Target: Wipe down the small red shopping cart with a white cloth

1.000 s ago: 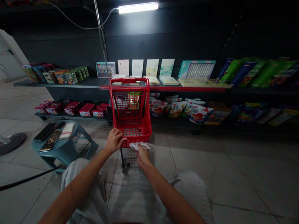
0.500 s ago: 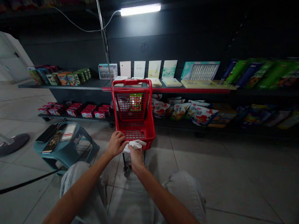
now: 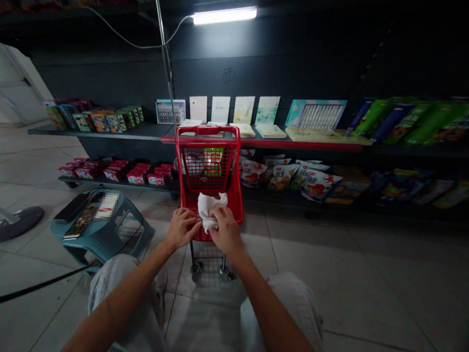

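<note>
A small red shopping cart [image 3: 236,195] stands in front of me, its basket facing up and its handle toward the shelf. My left hand [image 3: 182,229] grips the near left corner of the basket rim, fingers curled over the edge. Bunched in my right hand [image 3: 226,231] is a white cloth [image 3: 211,202], held over the near end of the basket, with part of it sticking up past the fingers. The cloth hides some of the basket floor. Below the basket, metal legs and wheels [image 3: 196,267] show on the floor.
A teal plastic stool [image 3: 108,236] with a phone-like dark item on it stands to the left. Beyond it is a round stand base [image 3: 16,224]. Shelves [image 3: 312,143] of books, boxes and snack bags [image 3: 284,175] run behind the cart. A black strap [image 3: 24,292] crosses the lower left.
My right hand has moved up with the white cloth, from the near rim to over the basket. The left hand stays at the rim corner.
</note>
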Tool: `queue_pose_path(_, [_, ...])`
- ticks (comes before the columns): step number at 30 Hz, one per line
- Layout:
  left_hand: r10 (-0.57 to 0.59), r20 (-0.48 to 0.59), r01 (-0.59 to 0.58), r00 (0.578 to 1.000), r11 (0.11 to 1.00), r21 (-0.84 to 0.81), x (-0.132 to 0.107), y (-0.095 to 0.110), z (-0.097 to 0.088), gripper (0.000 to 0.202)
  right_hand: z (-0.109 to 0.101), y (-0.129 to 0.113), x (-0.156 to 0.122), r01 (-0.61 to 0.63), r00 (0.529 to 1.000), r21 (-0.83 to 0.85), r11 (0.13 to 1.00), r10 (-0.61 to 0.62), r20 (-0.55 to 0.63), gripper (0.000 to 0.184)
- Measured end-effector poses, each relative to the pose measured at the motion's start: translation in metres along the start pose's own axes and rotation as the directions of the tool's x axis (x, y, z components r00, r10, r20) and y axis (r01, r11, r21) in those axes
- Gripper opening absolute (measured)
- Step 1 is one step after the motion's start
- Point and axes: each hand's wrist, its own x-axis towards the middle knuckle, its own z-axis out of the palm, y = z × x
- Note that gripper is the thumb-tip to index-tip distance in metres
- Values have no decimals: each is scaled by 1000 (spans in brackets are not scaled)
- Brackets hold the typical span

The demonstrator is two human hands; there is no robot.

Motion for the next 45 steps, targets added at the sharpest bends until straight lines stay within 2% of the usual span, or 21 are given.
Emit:
queue_pose_path(3, [-10,-5,10,1000,999,45,-7,6,-2,33,-1,11,4,27,990,-95,995,-14,138,34])
queue_pose_path(8, [-35,36,35,999,999,14,-13,-1,-4,30,4,11,3,65,976,-168,984,-28,215,28])
queue_pose_path(12, [-113,-68,107,991,991,-85,-3,-20,-4,30,3,5,3,61,962,-210,976,-2,272,25])
queue_pose_path(15, [-131,-95,117,987,983,-142,6,-36,-3,41,1,-1,2,65,947,-245,967,17,319,26])
queue_pose_path(22, [-260,-40,244,965,942,-230,37,-71,2,72,7,-10,-2,46,923,-320,946,83,376,33])
queue_pose_path(26, [-280,-21,272,960,945,-179,65,-96,-2,65,8,-15,-1,23,903,-345,938,128,410,35])
queue_pose_path(29, [-293,19,293,956,948,-123,86,-107,-4,52,4,-21,1,13,883,-349,937,153,443,36])
queue_pose_path(32, [-349,64,352,935,935,-47,99,-108,-1,30,0,-27,2,3,865,-334,943,165,474,39])
queue_pose_path(34, [-382,40,383,923,924,-10,100,-105,4,22,-1,-28,1,5,858,-319,948,160,488,40])
queue_pose_path(40, [-362,-38,363,931,932,14,87,-90,6,18,0,-24,0,26,833,-267,963,127,539,33])
queue_pose_path(42, [-373,-24,374,927,927,30,85,-84,1,17,0,-21,8,17,861,-292,956,134,490,27])
queue_pose_path(45, [-374,41,370,927,926,70,86,-74,-7,15,1,-13,31,-39,935,-270,962,130,329,23])
